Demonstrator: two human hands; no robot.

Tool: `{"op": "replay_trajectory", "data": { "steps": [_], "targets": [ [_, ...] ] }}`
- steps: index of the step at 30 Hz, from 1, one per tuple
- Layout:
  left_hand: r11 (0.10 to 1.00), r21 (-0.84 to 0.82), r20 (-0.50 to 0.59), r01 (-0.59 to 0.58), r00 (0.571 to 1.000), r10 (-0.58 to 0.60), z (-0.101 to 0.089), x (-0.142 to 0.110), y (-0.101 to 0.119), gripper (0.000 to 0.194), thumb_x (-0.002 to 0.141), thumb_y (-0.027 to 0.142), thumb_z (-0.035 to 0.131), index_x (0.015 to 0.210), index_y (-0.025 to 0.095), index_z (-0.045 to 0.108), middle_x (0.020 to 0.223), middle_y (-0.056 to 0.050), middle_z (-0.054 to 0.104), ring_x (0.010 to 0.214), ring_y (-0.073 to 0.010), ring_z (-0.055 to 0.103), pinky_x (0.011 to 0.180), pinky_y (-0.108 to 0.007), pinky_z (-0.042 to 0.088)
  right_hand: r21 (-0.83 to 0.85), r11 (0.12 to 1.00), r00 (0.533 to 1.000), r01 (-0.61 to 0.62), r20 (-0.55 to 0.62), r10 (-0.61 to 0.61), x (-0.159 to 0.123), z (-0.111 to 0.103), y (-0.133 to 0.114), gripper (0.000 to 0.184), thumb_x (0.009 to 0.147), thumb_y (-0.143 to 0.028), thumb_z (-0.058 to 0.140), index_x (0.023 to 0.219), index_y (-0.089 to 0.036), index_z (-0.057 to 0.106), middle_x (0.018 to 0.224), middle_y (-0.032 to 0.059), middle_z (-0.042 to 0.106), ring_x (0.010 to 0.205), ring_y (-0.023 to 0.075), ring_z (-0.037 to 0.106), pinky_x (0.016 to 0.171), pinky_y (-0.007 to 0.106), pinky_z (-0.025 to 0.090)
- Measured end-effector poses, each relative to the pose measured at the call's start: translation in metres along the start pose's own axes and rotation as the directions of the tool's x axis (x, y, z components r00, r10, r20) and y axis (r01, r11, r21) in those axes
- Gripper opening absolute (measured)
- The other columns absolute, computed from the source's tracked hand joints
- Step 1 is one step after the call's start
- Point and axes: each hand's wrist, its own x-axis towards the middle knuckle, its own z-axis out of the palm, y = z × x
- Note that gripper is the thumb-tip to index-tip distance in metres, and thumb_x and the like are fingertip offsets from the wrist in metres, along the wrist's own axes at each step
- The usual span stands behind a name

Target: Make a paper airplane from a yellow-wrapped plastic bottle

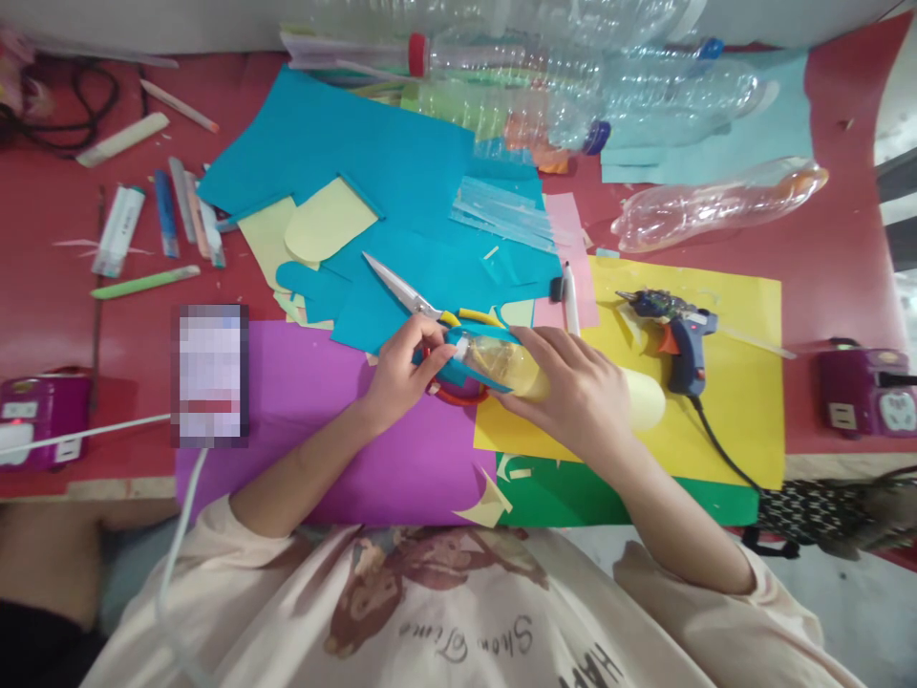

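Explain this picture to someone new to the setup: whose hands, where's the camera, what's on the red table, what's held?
There is no machine: these are one person's bare hands. The single picture comes from a camera worn on that person's head, looking forward and down. The right hand holds what looks like a clear plastic bottle partly wrapped in pale yellow paper; the left hand pinches bright blue paper at its narrow end. On the red table lie silver-bladed scissors, a dark blue glue gun with an orange trigger, a large purple paper sheet and a loose clear plastic bottle.
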Motion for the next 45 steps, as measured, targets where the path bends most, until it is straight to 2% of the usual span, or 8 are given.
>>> {"op": "replay_trajectory", "data": {
  "steps": [4,8,15,21,27,33,39,45],
  "targets": [
    [0.993,-0.043,0.005,0.110,0.994,-0.110,-0.001,0.000,0.004,0.050,0.081,0.072,0.058,0.083,0.022,0.053,0.080,-0.001,0.065,0.073,-0.0144,0.064,0.066,-0.026,0.051,-0.005,1.000,1.000,0.001,-0.003,-0.001,-0.001,0.001,0.000,0.042,0.088,-0.043,0.059,0.120,-0.016,0.063,0.102,0.0120,0.072,0.081,0.0231,0.066,0.067,0.032,0.049],
    [0.982,-0.094,0.042,0.162,0.986,-0.158,-0.006,0.004,0.010,0.046,0.078,0.066,0.066,0.090,0.022,0.060,0.090,-0.004,0.071,0.082,-0.0162,0.069,0.075,-0.026,0.055,-0.030,1.000,0.999,0.001,-0.043,-0.002,-0.003,0.002,-0.002,0.041,0.086,-0.037,0.062,0.121,-0.016,0.063,0.103,0.0128,0.071,0.083,0.0232,0.066,0.068,0.032,0.049],
    [0.980,-0.132,-0.018,0.152,0.988,-0.156,-0.010,0.005,0.017,0.035,0.075,0.054,0.076,0.084,0.020,0.072,0.091,-0.006,0.070,0.081,-0.0170,0.068,0.074,-0.028,0.057,-0.083,0.996,0.992,0.032,-0.120,-0.042,-0.008,0.003,-0.006,0.035,0.086,-0.030,0.059,0.118,-0.016,0.062,0.100,0.0113,0.073,0.085,0.0223,0.067,0.072,0.032,0.051],
    [0.921,-0.227,-0.002,0.316,0.946,-0.325,-0.009,0.002,0.024,0.040,0.069,0.053,0.081,0.087,0.019,0.076,0.093,-0.007,0.077,0.085,-0.0213,0.073,0.078,-0.031,0.061,-0.121,0.992,0.989,0.034,-0.137,-0.051,-0.009,0.005,-0.009,0.036,0.087,-0.032,0.060,0.120,-0.016,0.060,0.100,0.0111,0.074,0.088,0.0231,0.068,0.073,0.032,0.051],
    [0.888,-0.250,-0.008,0.386,0.916,-0.400,-0.009,0.000,0.026,0.043,0.066,0.053,0.082,0.092,0.019,0.079,0.098,-0.008,0.079,0.089,-0.0256,0.075,0.080,-0.034,0.063,-0.120,0.991,0.990,0.050,-0.127,-0.065,-0.009,0.005,-0.008,0.039,0.087,-0.031,0.061,0.121,-0.014,0.057,0.102,0.0129,0.073,0.089,0.0238,0.067,0.073,0.033,0.051],
    [0.850,-0.255,-0.005,0.461,0.879,-0.478,-0.009,0.002,0.031,0.047,0.062,0.052,0.084,0.094,0.018,0.080,0.096,-0.008,0.079,0.090,-0.0255,0.074,0.080,-0.032,0.062,-0.132,0.991,0.992,0.028,-0.117,-0.044,-0.006,0.004,-0.011,0.035,0.085,-0.029,0.060,0.117,-0.014,0.058,0.099,0.0125,0.073,0.086,0.0236,0.067,0.072,0.032,0.050],
    [0.815,-0.298,0.038,0.496,0.860,-0.509,-0.008,0.004,0.028,0.045,0.060,0.050,0.085,0.090,0.017,0.078,0.098,-0.009,0.079,0.091,-0.0256,0.073,0.073,-0.031,0.061,-0.132,0.990,0.994,0.055,-0.091,-0.067,-0.007,0.007,-0.008,0.040,0.085,-0.030,0.060,0.122,-0.014,0.056,0.102,0.0134,0.072,0.087,0.0243,0.065,0.073,0.033,0.049],
    [0.825,-0.347,0.081,0.447,0.890,-0.448,-0.006,0.007,0.026,0.031,0.062,0.037,0.082,0.083,0.018,0.070,0.093,-0.006,0.076,0.092,-0.0205,0.071,0.081,-0.030,0.058,-0.151,0.985,0.990,0.083,-0.104,-0.100,-0.008,0.008,-0.007,0.039,0.086,-0.029,0.059,0.122,-0.014,0.056,0.100,0.0126,0.072,0.086,0.0237,0.065,0.072,0.033,0.049]
  ]
}}
